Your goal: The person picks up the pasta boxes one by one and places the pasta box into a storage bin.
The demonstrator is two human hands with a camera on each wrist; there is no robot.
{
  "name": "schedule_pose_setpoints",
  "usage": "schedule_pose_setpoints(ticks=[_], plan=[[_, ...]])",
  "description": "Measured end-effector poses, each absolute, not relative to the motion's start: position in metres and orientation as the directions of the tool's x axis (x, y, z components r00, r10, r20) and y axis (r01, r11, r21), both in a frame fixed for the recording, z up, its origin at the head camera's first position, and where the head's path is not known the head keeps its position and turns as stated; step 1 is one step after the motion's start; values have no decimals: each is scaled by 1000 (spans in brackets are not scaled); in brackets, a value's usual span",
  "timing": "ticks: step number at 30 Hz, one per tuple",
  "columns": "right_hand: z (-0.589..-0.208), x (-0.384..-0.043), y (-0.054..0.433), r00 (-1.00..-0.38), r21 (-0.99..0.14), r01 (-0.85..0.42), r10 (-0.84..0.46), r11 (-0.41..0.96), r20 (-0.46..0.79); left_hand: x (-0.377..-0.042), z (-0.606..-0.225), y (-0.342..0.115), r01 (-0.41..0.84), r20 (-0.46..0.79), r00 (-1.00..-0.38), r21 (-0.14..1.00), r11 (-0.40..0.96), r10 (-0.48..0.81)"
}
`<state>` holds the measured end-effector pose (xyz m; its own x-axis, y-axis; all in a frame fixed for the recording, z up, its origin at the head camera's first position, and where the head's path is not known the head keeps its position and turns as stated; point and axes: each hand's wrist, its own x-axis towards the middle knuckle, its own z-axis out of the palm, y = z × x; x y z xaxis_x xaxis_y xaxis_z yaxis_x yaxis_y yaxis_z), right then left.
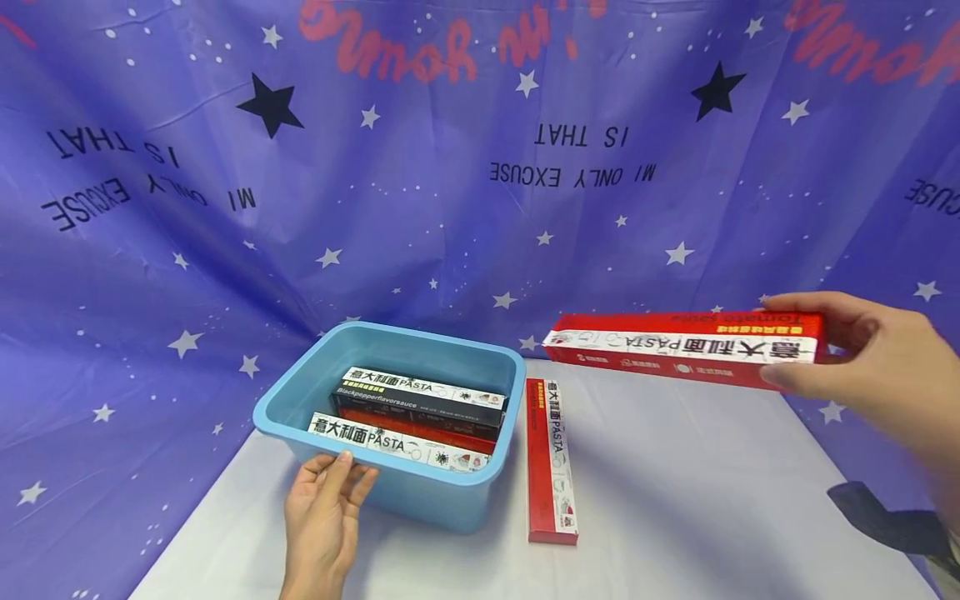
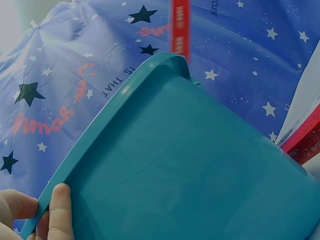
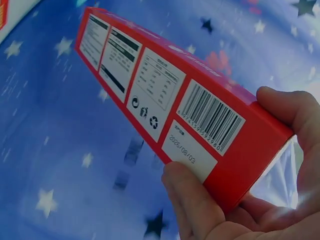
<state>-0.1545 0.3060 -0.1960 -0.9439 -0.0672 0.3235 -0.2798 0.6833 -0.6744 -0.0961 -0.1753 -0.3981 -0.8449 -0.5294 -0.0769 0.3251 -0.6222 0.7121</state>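
Note:
My right hand (image 1: 877, 350) grips one end of a red pasta box (image 1: 682, 346), held level in the air right of the tub. In the right wrist view, the barcode side of that pasta box (image 3: 165, 100) shows between thumb and fingers. My left hand (image 1: 326, 517) pinches the near rim of a blue plastic tub (image 1: 390, 329), thumb on top and fingers below. Inside the tub lie a black pepper pasta box (image 1: 420, 404) and a pasta box with a white top (image 1: 401, 442), with red sides showing between them.
Another red pasta box (image 1: 551, 458) lies lengthwise on the white tabletop (image 1: 675, 500), just right of the tub. Behind the table hangs a purple cloth (image 1: 450, 208) printed with stars and words. A dark strap-like object (image 1: 892, 517) shows below the right forearm.

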Motion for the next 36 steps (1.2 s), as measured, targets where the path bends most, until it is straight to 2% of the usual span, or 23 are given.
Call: schedule_pose_setpoints(ticks=[4,11,17,23,30,33,36], plan=[[-177,-163,263,-951,-674,-304,-166,674,262,-95,-398,-176,330,-71,-846,708,-624,-528],[-170,-179,172,-879,-720,-435,-427,541,211,-95,-400,-178,344,-49,-848,706,-619,-528],[-183,-192,99,-807,-703,-507,-562,499,182,-97,-400,-177,378,-11,-856,668,-641,-516],[-217,-197,43,-777,-638,-568,-596,520,206,-97,-401,-175,373,-23,-858,659,-653,-514],[-263,-198,31,-699,-502,-648,-709,573,94,-96,-402,-176,334,-39,-861,709,-621,-508],[-270,-200,45,-718,-529,-632,-686,566,123,-97,-402,-177,326,-44,-860,718,-615,-508],[-274,-201,64,-764,-615,-594,-605,519,227,-97,-400,-178,330,-46,-858,714,-618,-512]])
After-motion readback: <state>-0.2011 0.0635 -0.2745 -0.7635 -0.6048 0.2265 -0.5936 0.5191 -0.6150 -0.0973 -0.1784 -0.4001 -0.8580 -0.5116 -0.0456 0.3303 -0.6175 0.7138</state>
